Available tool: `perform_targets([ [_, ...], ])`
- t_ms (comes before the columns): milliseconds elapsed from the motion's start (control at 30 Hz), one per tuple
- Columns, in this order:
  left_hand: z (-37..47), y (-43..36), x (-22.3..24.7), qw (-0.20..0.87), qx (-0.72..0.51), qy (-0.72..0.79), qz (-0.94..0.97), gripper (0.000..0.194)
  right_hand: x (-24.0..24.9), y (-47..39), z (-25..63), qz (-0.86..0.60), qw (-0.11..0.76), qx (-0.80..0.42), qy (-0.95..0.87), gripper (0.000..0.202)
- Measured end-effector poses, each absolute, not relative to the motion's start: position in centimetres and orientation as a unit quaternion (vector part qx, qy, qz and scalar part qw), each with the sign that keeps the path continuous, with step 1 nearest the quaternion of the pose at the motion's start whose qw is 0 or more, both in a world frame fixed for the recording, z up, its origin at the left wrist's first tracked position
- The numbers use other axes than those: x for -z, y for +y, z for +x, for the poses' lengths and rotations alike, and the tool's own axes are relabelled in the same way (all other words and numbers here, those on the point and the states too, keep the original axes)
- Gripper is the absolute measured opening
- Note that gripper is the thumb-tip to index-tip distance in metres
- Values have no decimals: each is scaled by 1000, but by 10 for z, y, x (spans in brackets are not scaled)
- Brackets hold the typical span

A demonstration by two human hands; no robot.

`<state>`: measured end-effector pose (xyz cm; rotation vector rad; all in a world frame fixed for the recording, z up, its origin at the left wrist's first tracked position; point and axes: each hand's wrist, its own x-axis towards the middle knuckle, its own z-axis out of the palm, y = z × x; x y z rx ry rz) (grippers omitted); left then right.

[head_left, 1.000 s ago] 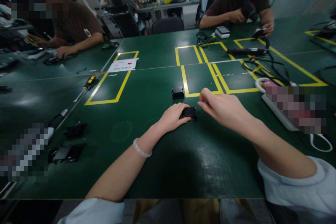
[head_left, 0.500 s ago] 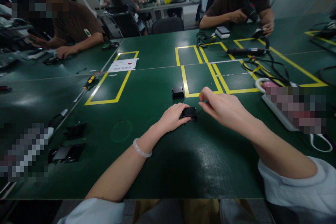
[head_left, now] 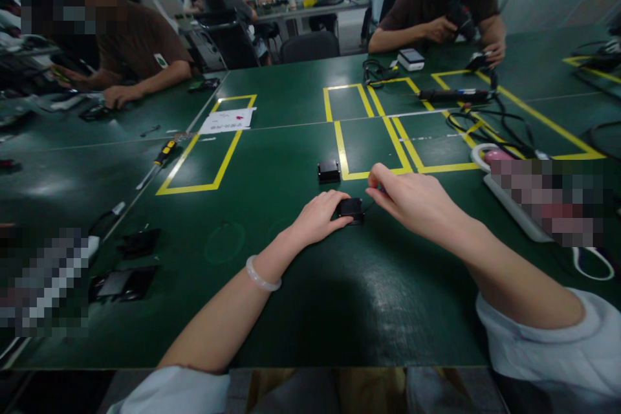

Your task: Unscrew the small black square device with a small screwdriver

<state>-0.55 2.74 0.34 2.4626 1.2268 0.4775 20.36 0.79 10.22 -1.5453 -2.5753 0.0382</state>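
Observation:
A small black box [head_left: 351, 207] lies on the green table [head_left: 301, 310], and my left hand [head_left: 323, 217] grips it with thumb and fingers from its left side. Just right of that box is my right hand [head_left: 400, 191], its fingers pinched round a thin dark tool whose shaft points to the box's right edge; most of the tool is hidden by the fingers. A second black box [head_left: 328, 171] sits behind the held one, touched by neither hand.
Black parts [head_left: 123, 281] lie at the left, near a yellow-black screwdriver [head_left: 166, 152]. Yellow tape outlines mark the table. Cables [head_left: 509, 126] and a blurred-out object [head_left: 548, 204] are on the right. Two people sit across, one holding a power drill [head_left: 460, 19].
My right hand has turned very slightly round the thin tool. My left hand and both boxes have stayed in place. At the far left, a person's hand now shows something yellow.

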Motion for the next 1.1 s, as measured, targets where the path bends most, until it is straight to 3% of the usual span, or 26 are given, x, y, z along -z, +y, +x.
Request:
perform_targets([
  [1100, -6, 28, -3, 169, -168, 428, 872, 37, -103, 6, 203, -517, 91, -20, -851, 22],
])
